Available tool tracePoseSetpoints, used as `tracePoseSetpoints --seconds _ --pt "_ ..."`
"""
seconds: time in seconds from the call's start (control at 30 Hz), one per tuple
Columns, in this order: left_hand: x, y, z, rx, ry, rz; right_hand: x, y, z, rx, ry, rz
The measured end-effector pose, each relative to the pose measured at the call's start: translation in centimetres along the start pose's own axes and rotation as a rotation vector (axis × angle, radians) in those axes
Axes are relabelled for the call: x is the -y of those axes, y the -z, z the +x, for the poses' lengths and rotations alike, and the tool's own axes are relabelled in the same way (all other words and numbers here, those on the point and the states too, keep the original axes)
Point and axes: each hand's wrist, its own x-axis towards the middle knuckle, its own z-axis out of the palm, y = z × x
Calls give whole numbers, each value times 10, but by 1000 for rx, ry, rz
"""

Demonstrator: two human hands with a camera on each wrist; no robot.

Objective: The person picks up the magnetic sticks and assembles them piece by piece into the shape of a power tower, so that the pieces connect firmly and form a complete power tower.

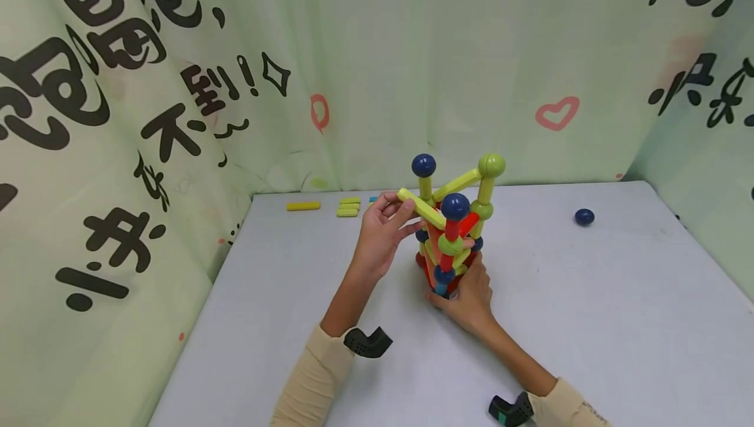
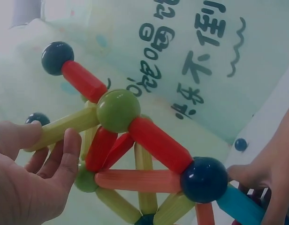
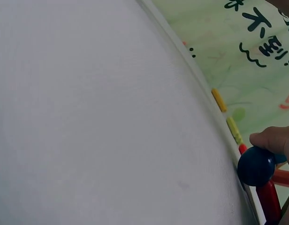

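A tower of magnetic rods and balls (image 1: pixel 450 245) stands on the table, in red, yellow-green, orange and blue. My left hand (image 1: pixel 379 234) pinches a yellow-green rod (image 1: pixel 423 209) between thumb and fingers at the tower's upper left. In the left wrist view, that rod's far end meets a green ball (image 2: pixel 118 111) joined to red rods. My right hand (image 1: pixel 471 296) grips the tower low down, its thumb near the front bottom corner. Beside that hand, the left wrist view shows a light blue rod (image 2: pixel 239 205). The right wrist view has the thumb against a dark blue ball (image 3: pixel 255 166).
A loose dark blue ball (image 1: pixel 584 217) lies on the table (image 1: pixel 589 322) to the right. Toward the back left are a yellow rod (image 1: pixel 303 205) and several short yellow-green rods (image 1: pixel 347 212). A printed curtain (image 1: pixel 377 73) hangs behind the table and along its sides.
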Motion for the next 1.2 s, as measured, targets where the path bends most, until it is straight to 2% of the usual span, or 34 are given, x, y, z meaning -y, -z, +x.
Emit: tracePoseSetpoints --seconds 0.17,0.37,0.43,0.57,0.9,1.2 --pt "2 -6 -1 30 -8 87 -2 1 3 -11 30 -15" --pt "-2 -8 2 20 -104 152 -5 2 7 17 39 -21" --pt "-3 -8 2 14 -117 189 -6 3 7 28 32 -23" --pt "-3 -10 2 19 -119 281 -7 5 7 27 27 -24" --pt "-4 -20 8 -29 -123 439 -10 7 9 23 33 -33" --pt "-2 -21 8 -52 -138 473 -8 6 7 29 27 -29"
